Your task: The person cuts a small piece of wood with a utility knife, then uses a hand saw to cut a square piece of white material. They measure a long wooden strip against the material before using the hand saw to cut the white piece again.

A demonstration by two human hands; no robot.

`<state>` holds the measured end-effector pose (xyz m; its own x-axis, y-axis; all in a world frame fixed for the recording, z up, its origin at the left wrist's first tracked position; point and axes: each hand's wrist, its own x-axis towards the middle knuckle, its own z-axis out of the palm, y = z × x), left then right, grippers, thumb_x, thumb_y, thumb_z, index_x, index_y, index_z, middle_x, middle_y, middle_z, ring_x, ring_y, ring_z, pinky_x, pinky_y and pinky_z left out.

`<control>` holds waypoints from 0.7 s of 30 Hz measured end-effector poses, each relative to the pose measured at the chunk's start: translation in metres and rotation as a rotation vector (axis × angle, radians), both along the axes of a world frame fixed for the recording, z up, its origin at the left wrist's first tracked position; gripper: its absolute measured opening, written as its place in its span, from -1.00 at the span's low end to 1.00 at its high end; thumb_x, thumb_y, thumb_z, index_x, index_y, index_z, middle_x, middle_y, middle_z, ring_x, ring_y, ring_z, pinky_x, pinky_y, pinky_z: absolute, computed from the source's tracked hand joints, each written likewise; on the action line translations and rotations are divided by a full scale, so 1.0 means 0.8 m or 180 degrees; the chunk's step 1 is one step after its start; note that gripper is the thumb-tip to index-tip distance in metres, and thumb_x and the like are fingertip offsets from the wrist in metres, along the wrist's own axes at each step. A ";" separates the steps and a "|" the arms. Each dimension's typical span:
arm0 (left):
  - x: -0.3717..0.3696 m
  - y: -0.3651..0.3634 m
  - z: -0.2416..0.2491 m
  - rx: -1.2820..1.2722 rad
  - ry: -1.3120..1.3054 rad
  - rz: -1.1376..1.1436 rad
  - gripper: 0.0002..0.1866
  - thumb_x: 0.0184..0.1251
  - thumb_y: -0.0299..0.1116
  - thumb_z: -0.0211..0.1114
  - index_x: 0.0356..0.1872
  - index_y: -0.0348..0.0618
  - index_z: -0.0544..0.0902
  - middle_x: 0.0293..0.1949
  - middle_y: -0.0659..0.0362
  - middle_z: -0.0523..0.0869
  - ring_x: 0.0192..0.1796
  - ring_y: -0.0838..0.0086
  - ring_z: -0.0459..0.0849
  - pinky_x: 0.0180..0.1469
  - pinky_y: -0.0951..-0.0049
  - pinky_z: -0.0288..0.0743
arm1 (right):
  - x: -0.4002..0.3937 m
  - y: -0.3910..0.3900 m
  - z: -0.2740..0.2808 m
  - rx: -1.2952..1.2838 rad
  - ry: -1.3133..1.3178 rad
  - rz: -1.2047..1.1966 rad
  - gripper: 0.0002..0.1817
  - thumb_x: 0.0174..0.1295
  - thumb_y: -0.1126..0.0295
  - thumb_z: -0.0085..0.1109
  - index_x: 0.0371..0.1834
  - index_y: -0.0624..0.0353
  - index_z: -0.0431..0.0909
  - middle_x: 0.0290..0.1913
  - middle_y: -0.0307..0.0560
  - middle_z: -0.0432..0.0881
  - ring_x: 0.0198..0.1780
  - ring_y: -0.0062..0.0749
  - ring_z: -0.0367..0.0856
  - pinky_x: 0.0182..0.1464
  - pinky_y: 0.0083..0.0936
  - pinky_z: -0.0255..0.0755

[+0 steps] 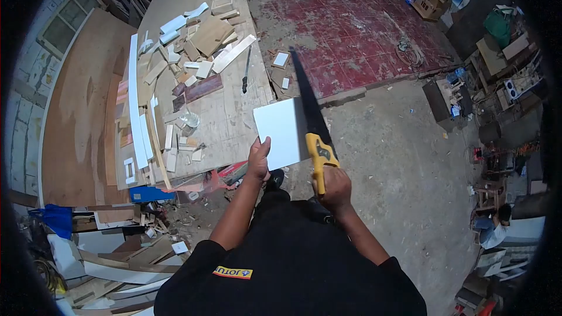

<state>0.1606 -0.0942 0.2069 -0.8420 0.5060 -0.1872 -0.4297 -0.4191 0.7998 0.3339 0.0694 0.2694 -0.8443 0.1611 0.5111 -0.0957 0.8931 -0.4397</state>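
My left hand (258, 158) grips the lower left edge of a white rectangular board (278, 131), its thumb lying on the board's face. In my right hand (335, 186) is the yellow handle of a hand saw (321, 155), with the fingers wrapped round it. The dark saw blade (307, 93) points up and away, alongside the board's right edge. Whether blade and board touch, I cannot tell. The board's upper left part lies over or beside the front right corner of a wooden worktable (225, 117).
Wood offcuts (208, 35) and long white strips (140, 123) lie on the table. A glass jar (189, 119) stands near its middle. Beyond is a red tiled floor (351, 29). At the far right another person (494, 228) is low down beside stacked materials.
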 end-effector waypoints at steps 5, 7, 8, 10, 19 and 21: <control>0.017 0.021 -0.011 0.0290 -0.0186 -0.0165 -0.59 0.58 -0.30 0.07 0.35 -0.18 0.43 0.16 0.12 0.68 0.17 0.37 0.67 0.27 0.27 0.53 | 0.006 -0.010 -0.006 0.0205 0.0360 0.0583 -0.78 0.12 0.33 0.36 -0.37 0.17 0.50 -0.47 -0.03 0.54 -0.44 -0.11 0.59 -0.35 -0.21 0.47; 0.021 0.030 -0.013 0.0677 -0.0341 -0.0291 -0.63 0.58 -0.29 0.07 0.30 -0.15 0.49 0.11 0.10 0.71 0.07 0.28 0.75 0.14 0.16 0.64 | 0.010 -0.014 0.001 0.0288 0.0283 0.0629 -0.80 0.13 0.35 0.33 -0.38 0.17 0.49 -0.45 -0.04 0.55 -0.41 -0.15 0.61 -0.33 -0.25 0.50; 0.024 0.032 -0.014 0.0669 -0.0348 -0.0322 -0.63 0.58 -0.29 0.07 0.30 -0.15 0.49 0.11 0.10 0.71 0.07 0.28 0.75 0.14 0.16 0.64 | 0.012 -0.017 0.003 0.0376 0.0209 0.0708 -0.83 0.14 0.38 0.31 -0.38 0.17 0.48 -0.44 -0.05 0.56 -0.37 -0.19 0.63 -0.31 -0.30 0.52; 0.035 0.040 0.005 0.1416 -0.0384 -0.0584 -0.66 0.58 -0.24 0.05 0.23 -0.13 0.54 0.07 0.09 0.74 0.05 0.23 0.76 0.11 0.11 0.67 | 0.013 -0.019 -0.005 0.0396 0.0361 0.0594 -0.79 0.13 0.33 0.34 -0.40 0.16 0.48 -0.46 -0.07 0.55 -0.39 -0.19 0.63 -0.32 -0.29 0.52; 0.043 0.068 0.008 0.1364 -0.1010 -0.0682 -0.70 0.54 -0.26 0.09 0.15 -0.13 0.57 0.01 0.11 0.75 -0.01 0.24 0.76 0.10 0.20 0.67 | 0.028 0.003 -0.012 0.0337 0.0336 0.0690 -0.70 0.08 0.25 0.43 -0.31 0.21 0.56 -0.43 -0.03 0.62 -0.39 -0.14 0.67 -0.31 -0.25 0.56; 0.048 0.077 0.015 0.0713 -0.0467 -0.0293 -0.62 0.43 -0.45 0.04 0.24 -0.18 0.49 0.01 0.13 0.72 -0.02 0.29 0.75 0.10 0.27 0.66 | 0.029 0.014 -0.014 0.0159 0.0350 0.0538 -0.69 0.05 0.25 0.44 -0.32 0.21 0.56 -0.44 -0.02 0.60 -0.41 -0.11 0.65 -0.33 -0.25 0.55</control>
<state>0.1990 -0.0330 0.2193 -0.7628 0.6215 -0.1785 -0.5784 -0.5324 0.6181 0.3571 0.0807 0.2585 -0.7959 -0.0060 0.6054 -0.2911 0.8806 -0.3740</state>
